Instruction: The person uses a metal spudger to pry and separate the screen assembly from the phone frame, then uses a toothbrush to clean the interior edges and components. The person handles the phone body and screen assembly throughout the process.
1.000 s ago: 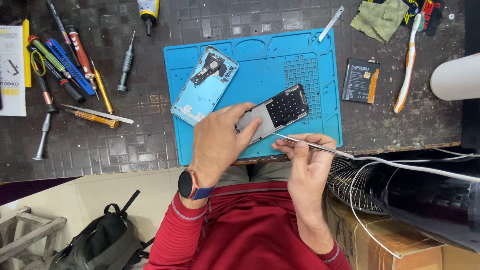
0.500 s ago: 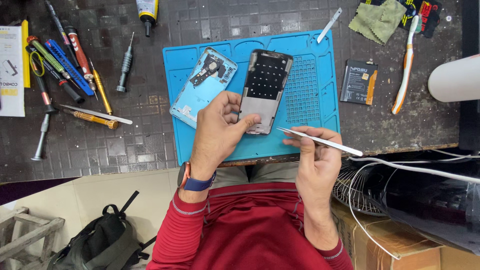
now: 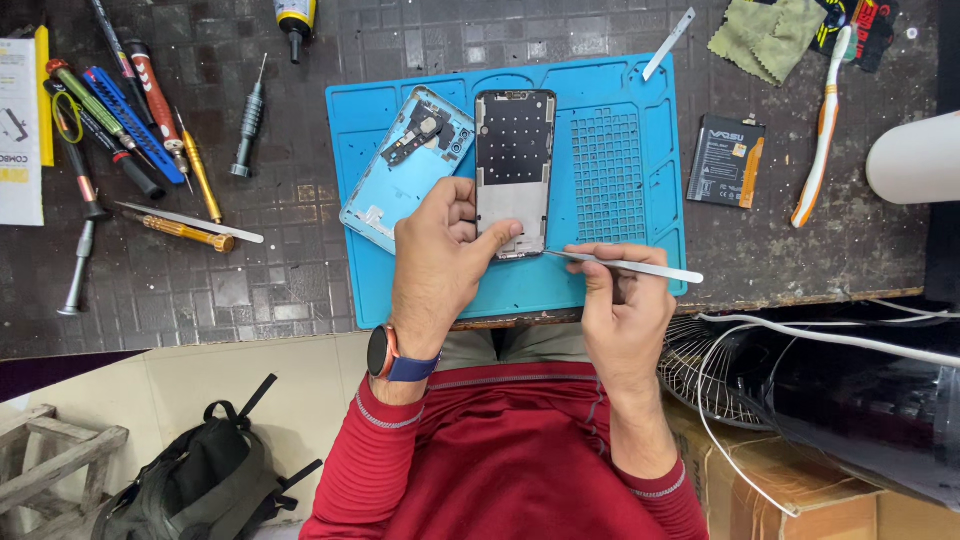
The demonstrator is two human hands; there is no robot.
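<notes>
Phone frame [image 3: 514, 170]: turned upright since 0.5 s earlier, laid on blue mat [image 3: 620, 285]. Right hand [image 3: 622, 312] pinched metal tweezers [image 3: 625, 266], tip at frame's near-right corner. Left hand [image 3: 437, 262] gripped frame's near end. Blue back cover [image 3: 405, 170] lay left; battery [image 3: 727, 160] far right.

Back cover [image 3: 405, 165] crowds phone's [image 3: 513, 160] left; mat's [image 3: 610, 175] right open.

We are seeing a black, orange-edged labelled battery pack [image 3: 727, 160] right of the mat, white printed sheet [image 3: 20, 130] far left.
</notes>
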